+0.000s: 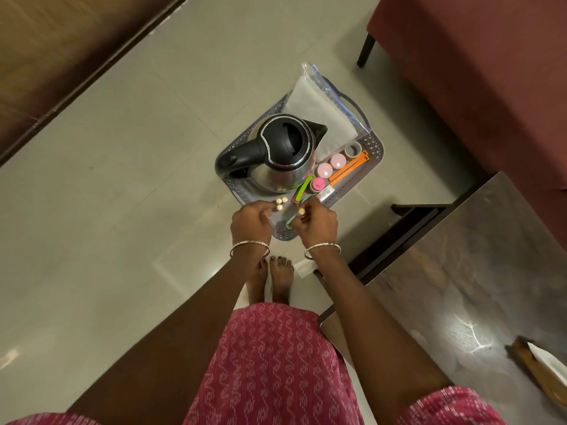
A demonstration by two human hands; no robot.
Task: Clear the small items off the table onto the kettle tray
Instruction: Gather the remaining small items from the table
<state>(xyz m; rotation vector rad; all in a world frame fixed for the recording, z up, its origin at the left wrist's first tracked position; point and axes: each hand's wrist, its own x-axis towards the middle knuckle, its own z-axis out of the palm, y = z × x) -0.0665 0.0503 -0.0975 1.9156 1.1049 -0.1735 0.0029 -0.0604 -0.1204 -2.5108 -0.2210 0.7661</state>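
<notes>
A grey perforated kettle tray (372, 148) lies on the tiled floor and carries a steel kettle (283, 154) with a black lid. Three gold-topped batteries (281, 203) stand upright near the tray's front edge. My right hand (316, 220) pinches another battery (302, 211) above the tray. My left hand (250, 220) hovers beside the standing batteries with curled fingers; whether it holds anything is hidden. Pink round caps (331, 165), orange clips (348, 170), a green clip (302, 188), a tape roll (352, 148) and a clear zip bag (322, 118) also lie on the tray.
A dark glossy table (460, 286) stands at the right, with a wooden object and white paper (543, 366) on its near corner. A maroon sofa (475, 72) is behind it. A brown wooden panel (61, 56) borders the floor at upper left. My bare feet (273, 277) stand just before the tray.
</notes>
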